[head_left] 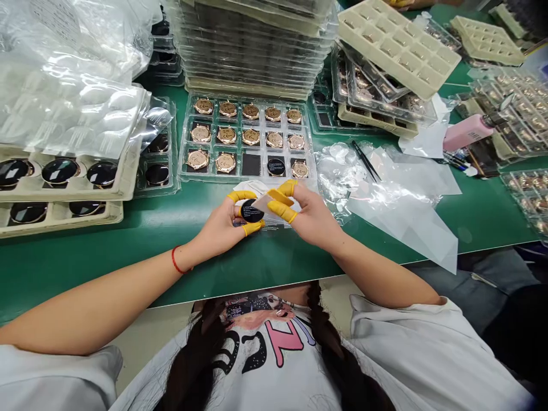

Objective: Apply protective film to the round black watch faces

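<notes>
My left hand (216,228), in yellow finger cots, closes round the edge of a round watch (252,211) whose upper face is black with small white print. Between the yellow-capped fingers of my right hand (314,217) is a pale flat piece (263,202), touching or just above the watch; which kind it is I cannot tell. Just beyond my hands lies a clear plastic tray (184,151) with rows of rose-gold watch cases (226,162). One front cell shows only a black pad (250,164), and beside it sits a black printed disc (276,166).
Stacked clear trays (252,51) rise behind. To the left are cream trays (25,197) of dark-faced watches under plastic film (64,108). On the right lie black tweezers (366,160), plastic sheets (411,211), a pink bottle (468,134) and a tilted cream tray (398,45).
</notes>
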`<move>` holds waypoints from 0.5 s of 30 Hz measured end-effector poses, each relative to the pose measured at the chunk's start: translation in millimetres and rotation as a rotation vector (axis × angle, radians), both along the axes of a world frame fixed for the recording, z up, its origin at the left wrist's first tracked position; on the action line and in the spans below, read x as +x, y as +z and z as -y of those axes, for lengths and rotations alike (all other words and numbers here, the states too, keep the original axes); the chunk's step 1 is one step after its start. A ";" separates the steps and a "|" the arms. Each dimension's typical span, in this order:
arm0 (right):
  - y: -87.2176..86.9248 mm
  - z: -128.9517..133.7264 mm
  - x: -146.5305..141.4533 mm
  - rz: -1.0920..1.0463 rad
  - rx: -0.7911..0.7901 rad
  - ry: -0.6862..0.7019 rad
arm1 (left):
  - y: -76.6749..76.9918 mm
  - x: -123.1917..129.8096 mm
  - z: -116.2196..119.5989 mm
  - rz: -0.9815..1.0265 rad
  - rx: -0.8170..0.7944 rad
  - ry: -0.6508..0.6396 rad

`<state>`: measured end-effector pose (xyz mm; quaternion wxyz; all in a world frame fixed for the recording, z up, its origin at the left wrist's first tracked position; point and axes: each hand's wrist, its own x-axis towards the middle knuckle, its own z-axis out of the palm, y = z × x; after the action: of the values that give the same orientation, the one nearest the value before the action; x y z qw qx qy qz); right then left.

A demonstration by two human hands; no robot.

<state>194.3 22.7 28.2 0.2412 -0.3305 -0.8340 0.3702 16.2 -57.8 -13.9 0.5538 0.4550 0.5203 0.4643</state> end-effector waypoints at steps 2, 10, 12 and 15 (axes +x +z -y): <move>-4.9 4.0 -3.0 0.029 0.052 0.055 | -2.3 -0.7 0.7 0.003 -0.005 -0.009; -17.1 23.6 -0.8 0.218 0.495 0.093 | -3.2 -1.4 1.7 -0.078 -0.016 -0.017; -16.7 26.3 0.7 0.233 0.583 0.097 | -3.2 -1.6 2.1 -0.085 -0.019 -0.031; -16.5 27.0 -0.1 0.243 0.653 0.092 | -3.8 -1.3 2.6 -0.100 -0.024 -0.026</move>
<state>194.2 -4.3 11.7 0.2160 -0.2397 -0.9451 0.0524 14.9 -60.5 -17.7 0.5386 0.4775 0.5469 0.4276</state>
